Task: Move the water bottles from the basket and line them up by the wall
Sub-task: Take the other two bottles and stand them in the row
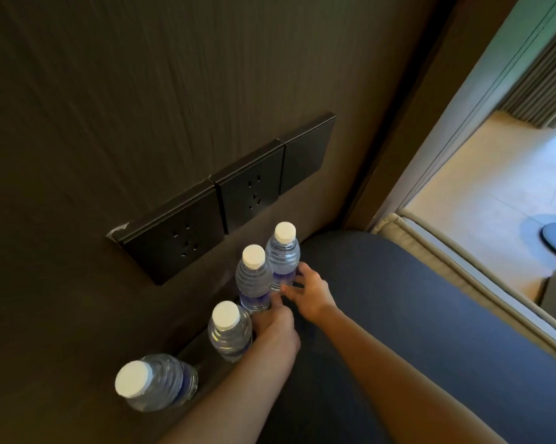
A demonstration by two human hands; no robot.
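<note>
4 water bottles upright in row along wall. Left grip pinching 2nd-farthest bottle's base; right grip spread, touching farthest.

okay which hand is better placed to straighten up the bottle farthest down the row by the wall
The right hand, probably. Its fingers already touch the farthest bottle near the label. The left hand sits lower, at the base of the second bottle, with that bottle between it and the farthest one.
</note>
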